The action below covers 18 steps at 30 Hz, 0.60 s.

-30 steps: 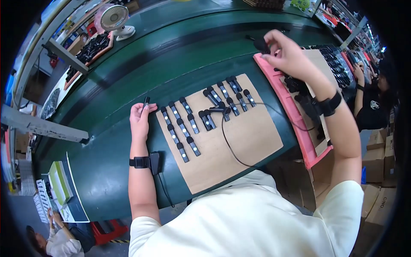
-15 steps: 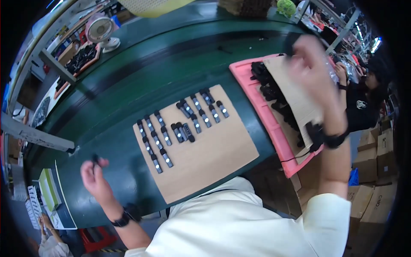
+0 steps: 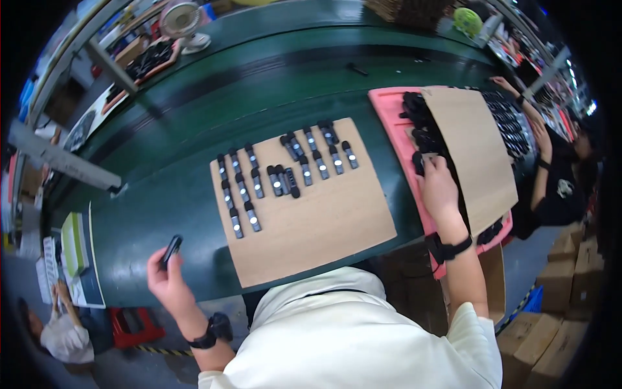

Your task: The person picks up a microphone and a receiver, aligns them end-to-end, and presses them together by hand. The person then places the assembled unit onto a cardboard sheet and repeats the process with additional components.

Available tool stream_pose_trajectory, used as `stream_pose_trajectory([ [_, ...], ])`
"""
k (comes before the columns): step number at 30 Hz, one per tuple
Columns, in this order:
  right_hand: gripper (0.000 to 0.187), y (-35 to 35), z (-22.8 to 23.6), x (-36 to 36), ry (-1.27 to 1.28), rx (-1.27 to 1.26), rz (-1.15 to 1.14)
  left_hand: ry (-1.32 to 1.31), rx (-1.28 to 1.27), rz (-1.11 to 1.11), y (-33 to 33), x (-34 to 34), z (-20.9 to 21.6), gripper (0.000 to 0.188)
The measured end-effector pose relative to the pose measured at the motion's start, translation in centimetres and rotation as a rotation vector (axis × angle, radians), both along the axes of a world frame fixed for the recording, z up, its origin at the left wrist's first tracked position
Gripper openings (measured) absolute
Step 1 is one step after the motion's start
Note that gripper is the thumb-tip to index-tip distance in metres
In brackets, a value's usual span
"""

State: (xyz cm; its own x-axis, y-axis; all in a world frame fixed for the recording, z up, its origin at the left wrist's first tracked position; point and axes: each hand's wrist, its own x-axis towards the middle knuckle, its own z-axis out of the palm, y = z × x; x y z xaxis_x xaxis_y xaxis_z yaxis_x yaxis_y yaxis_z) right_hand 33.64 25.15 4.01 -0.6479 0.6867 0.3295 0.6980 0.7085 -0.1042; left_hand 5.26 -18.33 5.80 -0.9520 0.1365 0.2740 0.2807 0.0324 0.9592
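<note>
Now our left hand [image 3: 170,280] pinches a small black stick-shaped device [image 3: 171,249] over the green bench's [image 3: 162,201] near edge; our right hand [image 3: 439,188] closes on another in the pink tray [image 3: 389,107]. Light, rigid and probably slick, it's best held mid-body. Matching units line the cardboard sheet [image 3: 324,227]; boxes crowd the floor.

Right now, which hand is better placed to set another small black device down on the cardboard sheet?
Left, probably. The left hand already holds a black device beside the cardboard sheet; the right hand is at the pink tray.
</note>
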Motion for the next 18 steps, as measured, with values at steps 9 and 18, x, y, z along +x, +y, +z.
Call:
stream_pose_trajectory([
  [9, 0.047, -10.5, 5.1, -4.8, 0.467, -0.800, 0.636, 0.124, -0.278, -0.688, 10.8, 5.0, 3.4, 0.022],
  [18, 0.029, -9.7, 3.2, -5.4, 0.406, -0.601, 0.686, 0.126, -0.368, -0.978, 15.9, 6.0, 3.2, 0.028],
])
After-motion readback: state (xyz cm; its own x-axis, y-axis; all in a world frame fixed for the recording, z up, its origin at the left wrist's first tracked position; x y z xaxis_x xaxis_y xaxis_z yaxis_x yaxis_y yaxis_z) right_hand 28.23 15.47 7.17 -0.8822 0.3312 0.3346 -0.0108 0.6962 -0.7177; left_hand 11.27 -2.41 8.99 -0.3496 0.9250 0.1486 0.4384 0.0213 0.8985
